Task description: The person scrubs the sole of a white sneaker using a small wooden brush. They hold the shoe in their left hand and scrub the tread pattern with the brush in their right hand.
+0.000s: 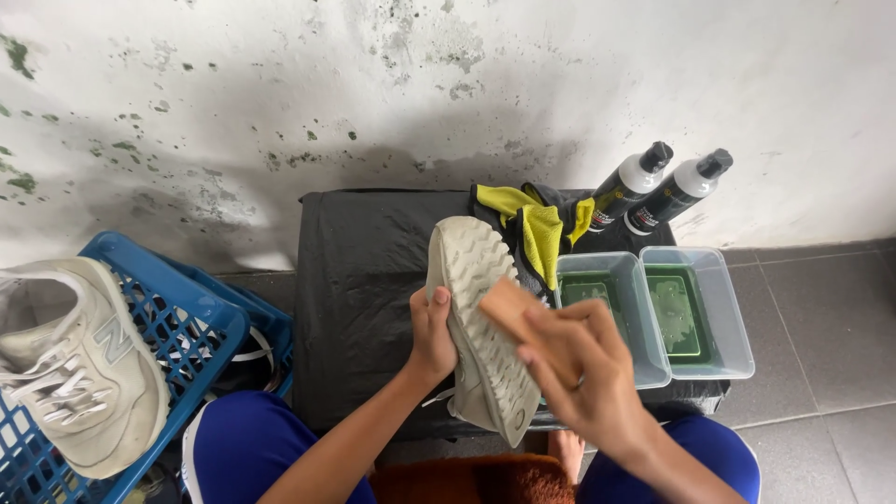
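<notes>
Left hand (432, 329) is wrapped around the side of one pale shoe (478, 327), holding it sole-up and tilted above the near edge of the table (364, 271), which is draped in a black cover. Right hand (579, 369) is closed on a wooden-backed brush (504, 308), and the brush is pressed flat against the ridged sole, about midway along it. A white lace end hangs below the shoe by the left wrist. Count the rest: two clear plastic tubs (653, 317) sit side by side at the table's right edge, each showing green with foamy liquid inside, and the nearer one is just beside the brushing hand. Behind them, at the far right corner, two black spray bottles (658, 187) with white collars lean against the wall. One yellow and grey cloth (537, 229) lies bunched on the far edge of the table, just behind the shoe's toe. Off to the left, on the floor, there are blue plastic crates (187, 317), two by the look of it, one behind the other, and a second pale shoe (75, 364) rests upright across the front crate's rim, laces showing. The person's knees in blue shorts frame the bottom of the view.
</notes>
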